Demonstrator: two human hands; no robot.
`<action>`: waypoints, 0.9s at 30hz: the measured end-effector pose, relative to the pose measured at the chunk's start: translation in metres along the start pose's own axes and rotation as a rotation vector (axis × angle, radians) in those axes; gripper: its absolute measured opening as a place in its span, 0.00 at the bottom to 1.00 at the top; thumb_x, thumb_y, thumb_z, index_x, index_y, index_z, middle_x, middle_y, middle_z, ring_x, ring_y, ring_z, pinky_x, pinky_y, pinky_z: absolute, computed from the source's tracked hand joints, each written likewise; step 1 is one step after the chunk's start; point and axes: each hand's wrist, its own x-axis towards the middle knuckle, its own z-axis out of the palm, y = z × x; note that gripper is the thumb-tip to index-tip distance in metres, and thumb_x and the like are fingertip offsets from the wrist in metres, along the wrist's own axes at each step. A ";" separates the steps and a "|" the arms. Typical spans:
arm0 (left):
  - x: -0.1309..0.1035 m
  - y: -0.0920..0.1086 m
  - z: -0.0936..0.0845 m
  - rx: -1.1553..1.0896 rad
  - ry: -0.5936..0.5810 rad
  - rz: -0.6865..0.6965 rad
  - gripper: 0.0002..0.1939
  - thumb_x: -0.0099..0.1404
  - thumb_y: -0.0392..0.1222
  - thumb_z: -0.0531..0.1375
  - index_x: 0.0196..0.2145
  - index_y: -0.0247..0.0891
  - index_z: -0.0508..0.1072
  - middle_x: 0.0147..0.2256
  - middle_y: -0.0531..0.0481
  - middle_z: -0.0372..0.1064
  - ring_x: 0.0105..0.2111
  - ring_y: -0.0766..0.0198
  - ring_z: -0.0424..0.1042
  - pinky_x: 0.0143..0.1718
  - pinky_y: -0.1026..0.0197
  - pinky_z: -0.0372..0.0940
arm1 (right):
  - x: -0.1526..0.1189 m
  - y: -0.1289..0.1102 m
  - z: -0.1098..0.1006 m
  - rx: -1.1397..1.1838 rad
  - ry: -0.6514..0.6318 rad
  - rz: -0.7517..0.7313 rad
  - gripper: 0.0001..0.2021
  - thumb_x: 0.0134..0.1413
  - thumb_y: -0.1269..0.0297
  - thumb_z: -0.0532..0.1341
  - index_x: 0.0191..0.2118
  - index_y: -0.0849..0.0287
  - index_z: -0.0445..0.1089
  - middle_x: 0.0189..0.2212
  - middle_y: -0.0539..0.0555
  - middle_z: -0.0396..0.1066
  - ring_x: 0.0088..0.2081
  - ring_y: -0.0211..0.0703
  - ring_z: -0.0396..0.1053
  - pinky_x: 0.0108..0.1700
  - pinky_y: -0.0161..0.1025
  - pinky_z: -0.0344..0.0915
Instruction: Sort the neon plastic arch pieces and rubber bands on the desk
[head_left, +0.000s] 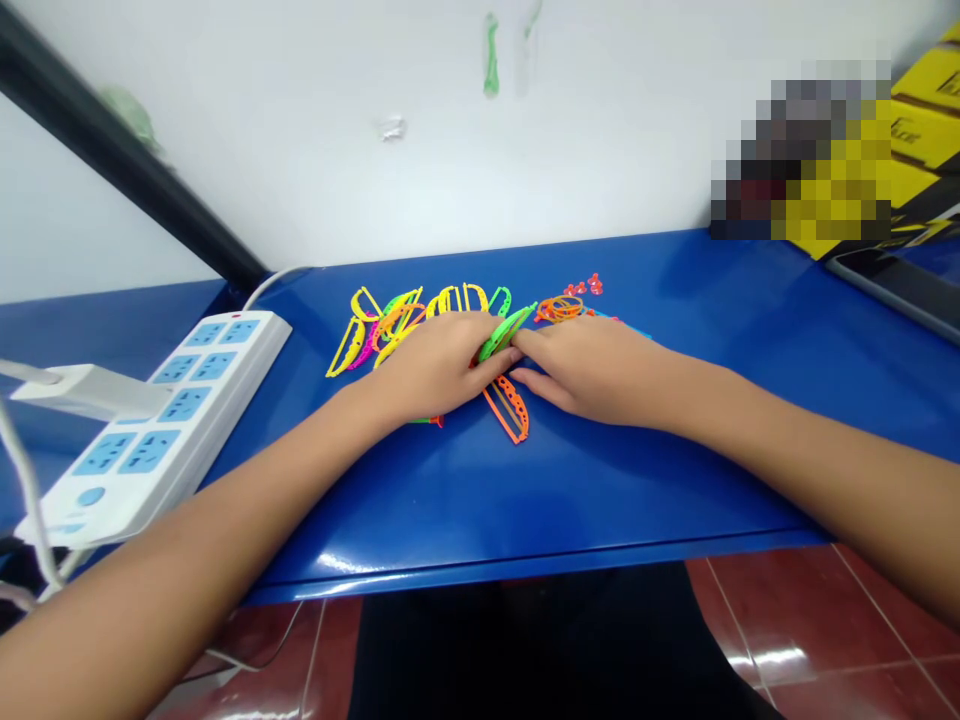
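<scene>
My left hand (450, 365) is closed round a green plastic bow-shaped piece (504, 332) over the middle of the blue table. My right hand (581, 368) meets it from the right, fingers closed at the green piece's edge; whether it grips anything else is hidden. Just below both hands lies an orange bow-shaped piece (513, 408). Yellow bow-shaped pieces (346, 347), with pink, green and orange ones among them, lie behind and left of my left hand. Orange rubber bands (561, 308) and small red pieces (595, 284) are behind my right hand.
A white power strip (217, 385) with a plugged-in adapter (94, 392) and cables lies on the left of the blue table (450, 520). At the right back are yellow and black boxes (926, 135) and a dark phone-like object (900, 290). A white wall stands behind.
</scene>
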 end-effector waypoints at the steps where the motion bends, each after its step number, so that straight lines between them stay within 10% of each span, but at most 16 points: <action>1: 0.000 0.000 0.000 0.000 -0.002 -0.002 0.14 0.79 0.47 0.56 0.35 0.40 0.71 0.33 0.46 0.74 0.33 0.54 0.72 0.37 0.55 0.60 | 0.000 0.000 0.000 -0.002 0.000 0.000 0.14 0.80 0.62 0.54 0.53 0.65 0.73 0.47 0.66 0.83 0.44 0.57 0.81 0.38 0.43 0.60; 27: 0.002 -0.004 0.001 -0.019 0.020 -0.035 0.15 0.77 0.49 0.58 0.33 0.40 0.72 0.30 0.47 0.74 0.31 0.56 0.71 0.34 0.57 0.58 | -0.005 -0.004 -0.004 -0.001 -0.023 -0.001 0.15 0.80 0.62 0.53 0.56 0.65 0.73 0.46 0.66 0.83 0.41 0.55 0.81 0.36 0.43 0.57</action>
